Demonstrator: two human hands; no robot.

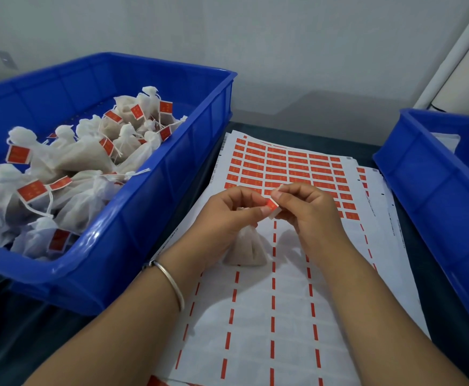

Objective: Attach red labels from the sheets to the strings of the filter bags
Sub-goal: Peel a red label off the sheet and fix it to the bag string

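A small red label (272, 205) is pinched between my left hand (229, 211) and my right hand (304, 207), held just above the label sheet (283, 302). A white filter bag (246, 249) hangs below my left hand, its base on the sheet. Its string is hidden among my fingers. The far half of the sheet carries rows of red labels (289, 169); the near half is peeled, with only red strips left.
A blue crate (155, 190) on the left holds several labelled filter bags (82, 160). Another blue crate (439, 190) stands at the right edge. More sheets (378, 190) lie stacked under the top one on the dark table. A wall rises behind.
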